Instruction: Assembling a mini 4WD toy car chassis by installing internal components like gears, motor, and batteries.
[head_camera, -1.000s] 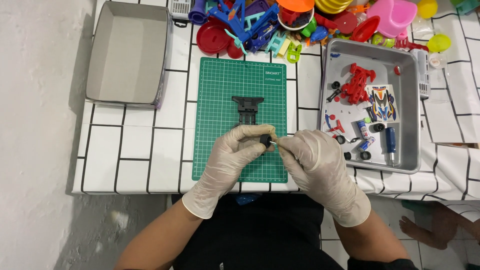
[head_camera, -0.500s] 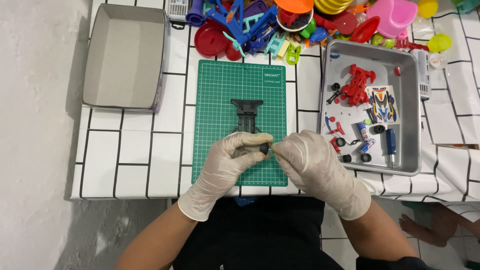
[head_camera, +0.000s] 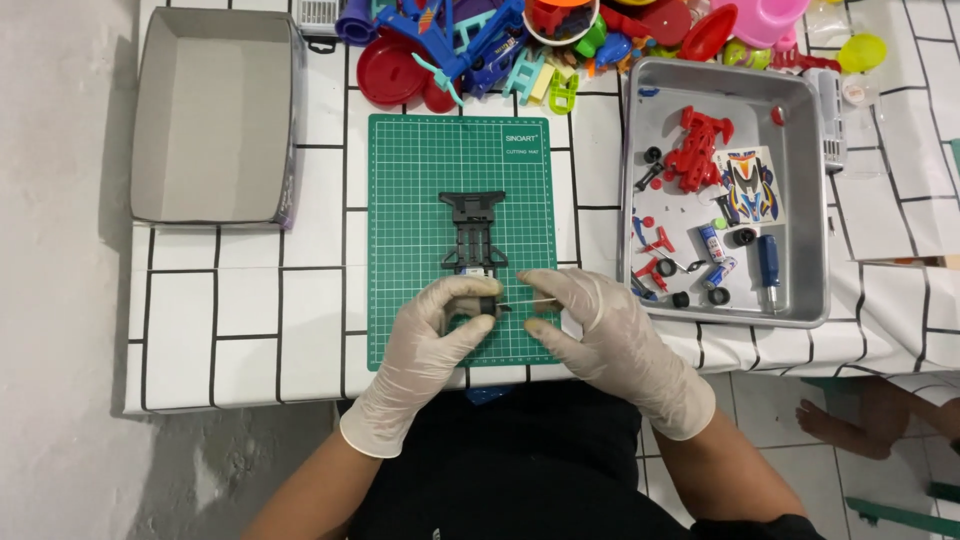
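A white tiled table (head_camera: 250, 320) was covered by a green cutting mat (head_camera: 410, 200). At its near edge a black toy-car chassis (head_camera: 472, 235) was gripped by the gloved left hand (head_camera: 430, 335), while a thin metal axle (head_camera: 530, 302) was pinched by the right hand (head_camera: 600, 335). A metal tray (head_camera: 805, 200) of parts was seen just right.

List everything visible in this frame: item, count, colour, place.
Cutting mat: one, green, centre of table.
Toy car chassis: one, black, on the mat, near end under the hands.
Metal tray: one, silver, right of the mat, holding small parts.
Red car part: one, in the tray.
Screwdriver: one, blue handle, in the tray.
Cardboard box: one, grey, left of the mat.
Plastic toys: many, mixed colours, far edge.
Left hand: white glove, gripping the chassis end.
Right hand: white glove, pinching a thin item; kind unclear.
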